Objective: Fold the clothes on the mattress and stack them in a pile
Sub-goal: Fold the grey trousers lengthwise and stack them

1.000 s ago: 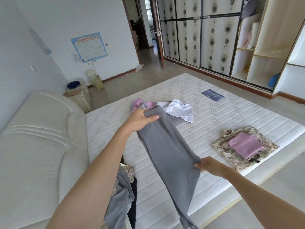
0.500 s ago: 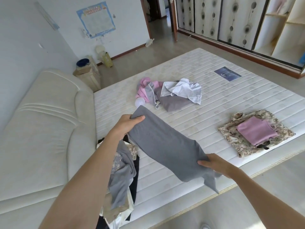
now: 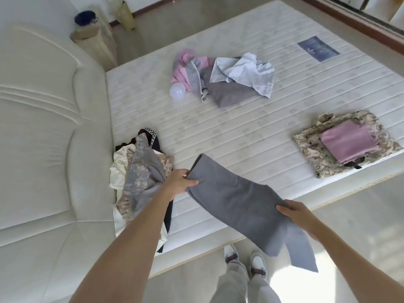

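Left hand [image 3: 179,182] and right hand [image 3: 294,212] grip the grey garment [image 3: 236,200].

Grey garment [image 3: 236,200] held flat above mattress [image 3: 251,132] edge; folded pile [image 3: 347,142] right; unfolded heaps [image 3: 223,77] beyond.

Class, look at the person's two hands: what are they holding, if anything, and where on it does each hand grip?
Both hold one grey garment: the left hand grips its upper end, the right hand its lower edge.
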